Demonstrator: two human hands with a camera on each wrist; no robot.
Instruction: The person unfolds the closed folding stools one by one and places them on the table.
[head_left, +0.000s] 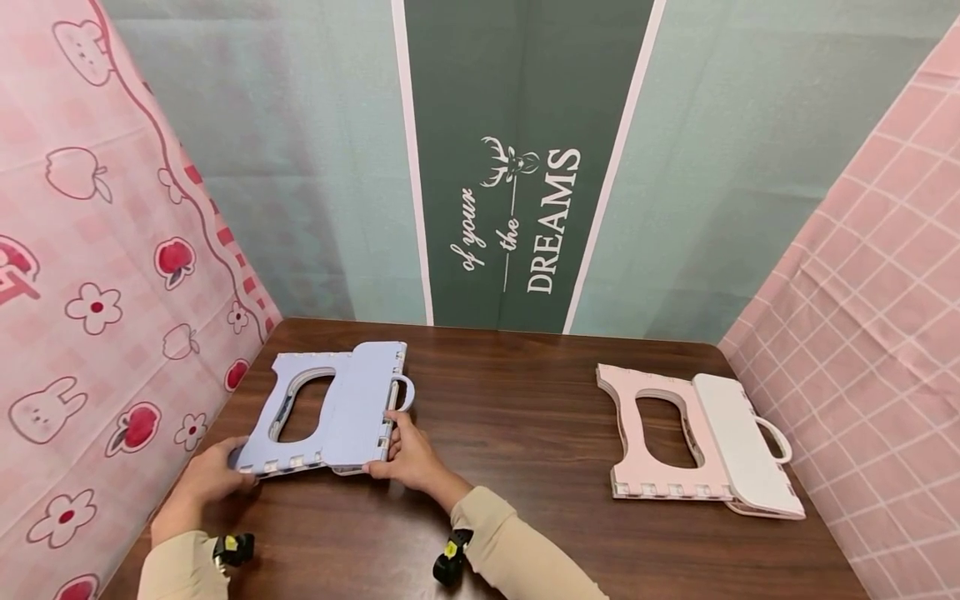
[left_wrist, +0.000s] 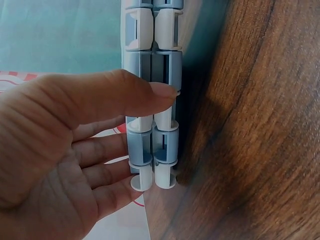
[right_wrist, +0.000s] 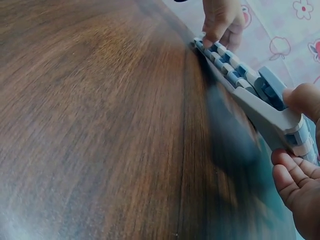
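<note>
Sleeves (head_left: 521,546) are extending over the tabletop (head_left: 510,425); the left grip (head_left: 206,477) is holding the blue folding stool (head_left: 362,408) by its near-left corner, the right grip (head_left: 411,457) by its near-right.

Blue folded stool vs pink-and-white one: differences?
The blue stool has a light blue face; the pink-and-white stool is pink with a white panel. The left hand and right hand grip the blue stool; the pink-and-white stool lies untouched. Both look folded flat, with loop handles.
</note>
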